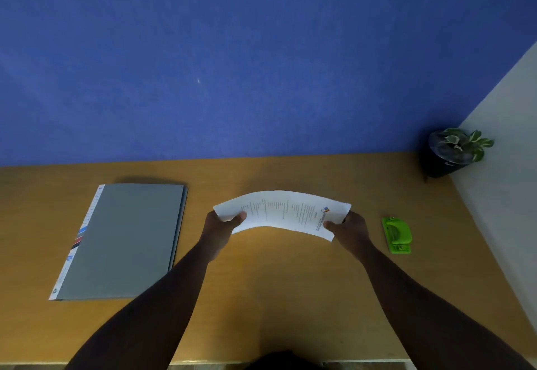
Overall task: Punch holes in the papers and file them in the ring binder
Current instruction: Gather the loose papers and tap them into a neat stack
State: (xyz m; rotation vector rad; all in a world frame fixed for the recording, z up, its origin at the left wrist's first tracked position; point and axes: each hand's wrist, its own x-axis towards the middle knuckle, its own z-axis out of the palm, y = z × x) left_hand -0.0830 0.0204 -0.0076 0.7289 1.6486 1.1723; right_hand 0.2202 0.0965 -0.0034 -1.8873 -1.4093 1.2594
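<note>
Left hand [222, 226] and right hand [347, 228] pinch the ends of bowed papers [283, 211] above the desk [276, 297]. Green punch [397, 234] at three o'clock, closed binder [122, 240] at nine. Loose sheets could slip askew, misaligning holes.

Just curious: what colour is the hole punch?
Bright green hole punch, clearest in the head view.

One grey ring binder [122, 239] lies closed on one wooden desk [261, 297]. One green hole punch [397, 234] sits to the right. One potted plant [453, 152] stands in the far corner. Two hands, the left [222, 228] and the right [350, 228], hold one bowed printed paper [286, 213]; whether more sheets lie beneath it cannot be told.
</note>
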